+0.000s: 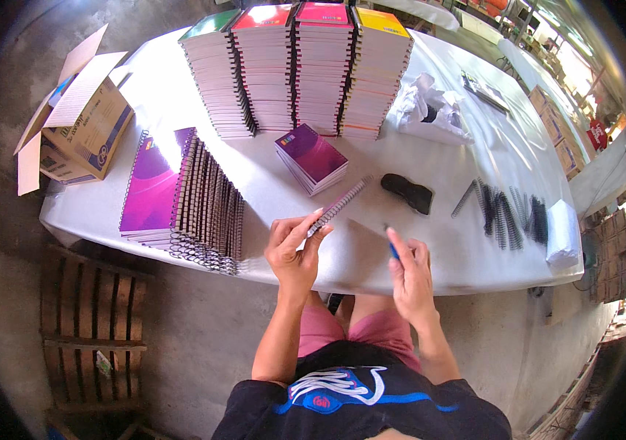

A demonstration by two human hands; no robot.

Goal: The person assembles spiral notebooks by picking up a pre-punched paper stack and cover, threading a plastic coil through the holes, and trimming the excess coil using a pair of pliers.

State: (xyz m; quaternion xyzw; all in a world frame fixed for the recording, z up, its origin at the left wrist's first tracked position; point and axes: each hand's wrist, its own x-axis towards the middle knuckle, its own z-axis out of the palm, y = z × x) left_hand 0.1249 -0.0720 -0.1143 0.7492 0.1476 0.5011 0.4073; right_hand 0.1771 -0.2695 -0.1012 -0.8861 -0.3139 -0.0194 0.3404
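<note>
My left hand [294, 248] is closed round a thin purple spiral-bound notebook [342, 204], held on edge above the table with its dark coil facing up and right. In my right hand [412, 275] is a slim hand tool with a blue handle [393, 250] and a dark tip; its exact kind is mostly hidden by the fingers. The tool is apart from the notebook. Beyond my hands lies a short pile of purple-covered booklets [313, 158]. To its right rests a black, rounded object [407, 193] whose kind I cannot make out.
Coil-bound purple notebooks [155, 183] are stacked at the left. Tall stacks of notebooks [324, 73] stand at the back. Loose black coils [500, 216] lie right, near a white bundle [563, 235]. A white bag [434, 117], a cardboard box [85, 139] and a wooden pallet [96, 330] surround.
</note>
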